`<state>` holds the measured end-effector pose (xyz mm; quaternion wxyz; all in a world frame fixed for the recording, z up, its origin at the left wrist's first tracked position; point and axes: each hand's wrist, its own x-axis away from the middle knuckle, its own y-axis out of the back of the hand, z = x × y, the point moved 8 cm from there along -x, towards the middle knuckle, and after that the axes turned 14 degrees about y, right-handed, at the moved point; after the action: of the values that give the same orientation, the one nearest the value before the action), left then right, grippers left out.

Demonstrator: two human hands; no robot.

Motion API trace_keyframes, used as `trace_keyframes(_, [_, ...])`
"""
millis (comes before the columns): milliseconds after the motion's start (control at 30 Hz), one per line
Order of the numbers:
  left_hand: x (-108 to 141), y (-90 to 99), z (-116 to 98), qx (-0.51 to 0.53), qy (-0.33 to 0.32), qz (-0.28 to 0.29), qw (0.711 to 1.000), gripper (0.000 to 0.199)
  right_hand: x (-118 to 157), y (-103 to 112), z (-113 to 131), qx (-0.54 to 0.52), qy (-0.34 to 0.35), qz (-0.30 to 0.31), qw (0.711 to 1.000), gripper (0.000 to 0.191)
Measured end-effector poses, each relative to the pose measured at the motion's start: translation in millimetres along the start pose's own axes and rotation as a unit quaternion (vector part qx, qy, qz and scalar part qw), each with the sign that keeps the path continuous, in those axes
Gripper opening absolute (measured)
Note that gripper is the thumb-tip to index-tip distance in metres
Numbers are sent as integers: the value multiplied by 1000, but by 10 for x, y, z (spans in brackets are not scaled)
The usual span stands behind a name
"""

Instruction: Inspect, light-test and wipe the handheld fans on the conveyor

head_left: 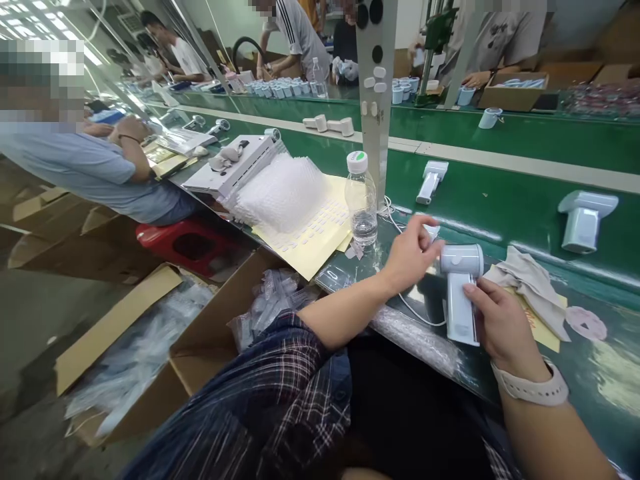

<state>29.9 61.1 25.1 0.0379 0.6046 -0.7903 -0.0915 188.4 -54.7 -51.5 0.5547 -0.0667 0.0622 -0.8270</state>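
My right hand [505,323] is closed around the handle of a pale blue-white, hair-dryer-shaped handheld device [461,300], thumb on its front. The device stands upright, its round head at the top. My left hand [413,253] is beside that head, fingers bent and apart, the thumb tip close to it; I cannot tell whether they touch. Behind those fingers shows a small whitish piece [431,231]. A thin white cable [413,310] runs under my left wrist towards the device's lower side. A crumpled grey cloth [530,283] lies on yellow paper right of my right hand.
A water bottle [362,200] stands by a metal post [376,100]. Left of it lie a yellow sticker sheet [305,250] and bubble wrap [283,193]. More devices [584,220] rest on the green conveyor [505,193]. An open carton [210,340] holds plastic bags. Several people work nearby.
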Motion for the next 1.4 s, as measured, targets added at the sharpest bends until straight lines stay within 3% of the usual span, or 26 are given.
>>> trace_keyframes(67, [5, 299, -6, 35, -39, -13, 999, 24, 9, 20, 8, -1, 1, -4, 1000, 44])
trace_keyframes(133, [97, 738, -148, -2, -131, -24, 991, 19, 37, 25, 41, -6, 2, -9, 1000, 43])
trace_keyframes(200, [202, 1314, -290, -111, -212, -98, 966, 16, 83, 37, 67, -5, -11, -25, 1000, 43])
trace_keyframes(233, [222, 1646, -315, -172, -219, -162, 947, 13, 110, 47, 74, -3, -21, -35, 999, 44])
trace_keyframes(267, [212, 1989, -295, -232, -192, -235, 924, 10, 137, 59, 74, -2, -34, -48, 998, 46])
trace_keyframes(333, [143, 2626, -135, -342, -67, -352, 868, 8, 185, 78, 57, 6, -61, -63, 996, 51])
trace_keyframes(400, [80, 3071, 90, -399, 42, -397, 825, 20, 205, 83, 26, 19, -74, -59, 995, 52])
trace_keyframes(467, [35, 3299, 289, -411, 86, -404, 813, 31, 191, 84, -13, 29, -69, -50, 996, 52])
trace_keyframes(600, [16, 3511, 500, -392, 97, -428, 808, 32, 115, 87, -78, 26, -39, -45, 998, 49])
trace_keyframes(800, [37, 4015, 411, -293, 60, -497, 815, 29, 71, 92, -35, 5, -13, -67, 998, 44])
trace_keyframes(867, [78, 4098, 289, -282, 42, -518, 806, 41, 73, 91, 5, -2, -3, -74, 997, 45])
trace_keyframes(967, [162, 3912, 36, -265, -10, -523, 810, 42, 80, 87, 36, -7, -1, -85, 996, 43])
trace_keyframes(1033, [224, 3492, -159, -254, -69, -500, 825, 44, 81, 66, 33, -5, -8, -80, 997, 45])
trace_keyframes(1133, [293, 2403, -392, -268, -167, -410, 856, 54, 68, 31, 24, 6, -9, -63, 998, 52])
trace_keyframes(1200, [222, 1403, -393, -320, -202, -218, 899, 38, 51, 41, 20, 4, -2, -68, 998, 52])
trace_keyframes(1267, [184, 565, -237, -366, -183, -51, 911, 20, 26, 64, 15, -5, 3, -79, 997, 47])
trace_keyframes(1333, [131, 123, -19, -378, -118, 31, 918, 27, -1, 85, 4, -9, 1, -80, 997, 44])
trace_keyframes(1400, [70, -5, 149, -352, -66, 64, 932, 31, -27, 86, -4, -4, -5, -64, 998, 47])
